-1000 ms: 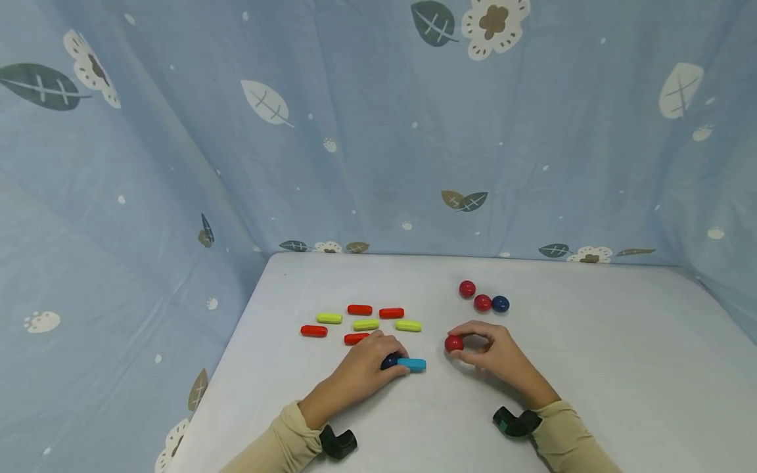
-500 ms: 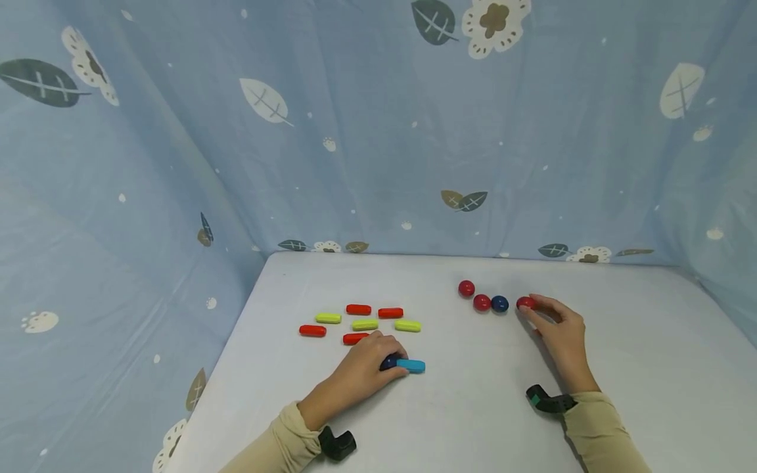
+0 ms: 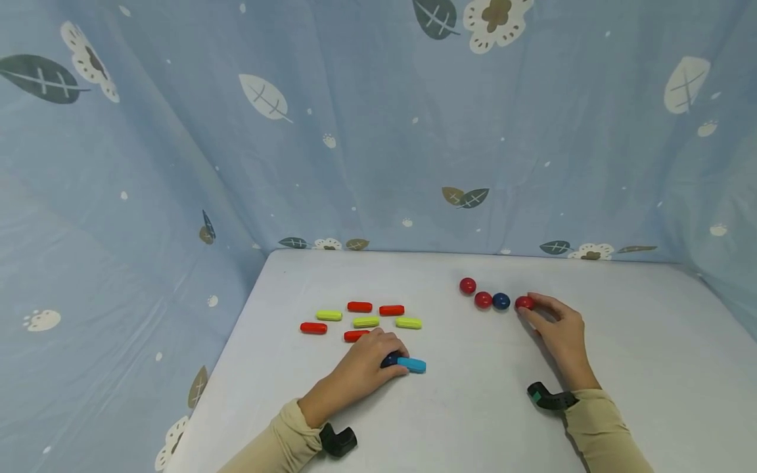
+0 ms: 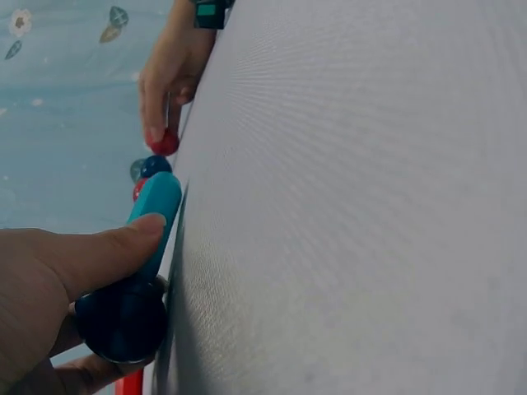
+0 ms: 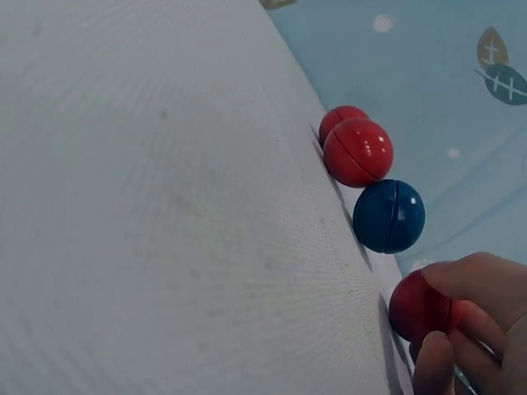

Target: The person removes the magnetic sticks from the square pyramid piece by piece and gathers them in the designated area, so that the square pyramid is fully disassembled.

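Observation:
My left hand (image 3: 367, 364) grips a dark blue ball (image 4: 123, 321) against the end of a light blue rod (image 3: 412, 365). In the left wrist view the thumb lies on the rod and the fingers are around the ball. On the right of the table my right hand (image 3: 562, 335) pinches a red ball (image 5: 422, 306) between thumb and fingers, low at the tabletop. Beside it, a small gap away, lies another dark blue ball (image 3: 501, 301), touching or nearly touching a red ball (image 3: 483, 300). One more red ball (image 3: 468, 286) sits just behind these.
Several short rods lie beyond my left hand, such as a red rod (image 3: 313, 328) and a yellow-green rod (image 3: 366, 322). One red rod (image 3: 355, 336) is partly covered by that hand. A patterned blue cloth (image 3: 378, 131) hangs behind the white table (image 3: 461, 427).
My right hand has carried its red ball right and away from me, to beside the dark blue ball, then stayed there this last half second. The left hand has held still.

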Demonstrator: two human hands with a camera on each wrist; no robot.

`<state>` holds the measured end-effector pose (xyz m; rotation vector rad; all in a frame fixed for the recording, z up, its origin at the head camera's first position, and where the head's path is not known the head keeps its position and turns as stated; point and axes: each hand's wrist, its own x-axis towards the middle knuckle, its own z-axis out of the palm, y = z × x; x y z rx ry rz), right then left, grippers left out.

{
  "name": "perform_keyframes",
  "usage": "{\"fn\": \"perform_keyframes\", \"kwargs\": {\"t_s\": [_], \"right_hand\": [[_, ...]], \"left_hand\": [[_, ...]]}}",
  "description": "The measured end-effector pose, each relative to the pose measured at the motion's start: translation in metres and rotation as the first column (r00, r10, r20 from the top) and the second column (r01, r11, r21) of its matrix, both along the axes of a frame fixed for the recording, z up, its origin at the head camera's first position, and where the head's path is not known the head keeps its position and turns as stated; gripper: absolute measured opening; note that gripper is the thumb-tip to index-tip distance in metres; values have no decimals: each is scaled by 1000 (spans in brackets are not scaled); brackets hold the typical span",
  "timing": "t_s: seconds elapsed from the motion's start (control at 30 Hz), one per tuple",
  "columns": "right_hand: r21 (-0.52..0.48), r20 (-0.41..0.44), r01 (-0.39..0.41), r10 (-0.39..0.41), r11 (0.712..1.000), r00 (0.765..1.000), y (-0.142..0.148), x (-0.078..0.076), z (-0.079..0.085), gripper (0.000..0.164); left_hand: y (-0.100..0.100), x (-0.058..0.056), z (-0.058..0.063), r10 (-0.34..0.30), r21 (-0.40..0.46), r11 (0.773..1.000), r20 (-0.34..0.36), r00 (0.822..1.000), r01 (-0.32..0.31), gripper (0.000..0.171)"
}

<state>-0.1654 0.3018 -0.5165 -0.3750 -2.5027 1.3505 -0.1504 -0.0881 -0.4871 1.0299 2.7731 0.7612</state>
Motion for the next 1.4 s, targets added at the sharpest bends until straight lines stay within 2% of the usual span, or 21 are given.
{"fn": "perform_keyframes", "kwargs": {"t_s": [0.1,0.23,0.43,0.5,0.6,0.7,0.77,0.8,0.87,0.97,1.03,1.1,1.2,1.4], "right_hand": [[-23,-13,21,-21,1000,1000,-1,0,0,49],[-87,-48,58,-63,994,997,-2,0,0,46],[-149,-111,83,-100,985,989,-3,-1,1,40],[-164,-148,87,-112,983,983,-4,-1,1,38],[-197,-229,78,-124,977,966,-8,0,3,34],[-225,-315,14,-86,974,945,-20,1,7,31],[-218,-367,-92,5,972,930,-34,1,11,28],[-200,-379,-165,79,966,922,-42,2,12,27],[-156,-374,-343,266,926,889,-59,4,14,26],[-127,-286,-594,544,795,789,-83,10,13,29],[-132,-216,-692,661,710,719,-97,13,12,34],[-147,-158,-740,723,656,672,-107,17,10,38],[-148,-105,-768,762,623,639,-116,21,8,40],[-89,-74,-797,794,597,603,-122,24,5,38]], "left_hand": [[1,0,2,-10,16,1000,-2,1000,10,19],[2,3,4,-6,98,995,9,1000,5,19],[4,6,8,-15,265,964,-3,1000,15,27],[4,6,8,-21,286,958,-1,1000,20,29],[4,6,8,-2,271,963,27,1000,-5,24],[3,7,7,30,240,970,72,997,-47,17],[3,7,7,49,220,973,91,995,-69,16],[3,8,7,59,212,974,104,993,-80,17],[4,8,6,69,185,979,106,992,-88,18],[5,7,4,77,143,986,85,993,-88,21],[6,7,4,78,123,989,61,995,-85,21],[7,7,3,74,112,991,41,996,-79,21],[8,6,1,58,102,993,22,998,-60,19],[9,6,-1,31,94,995,8,1000,-31,18]]}}
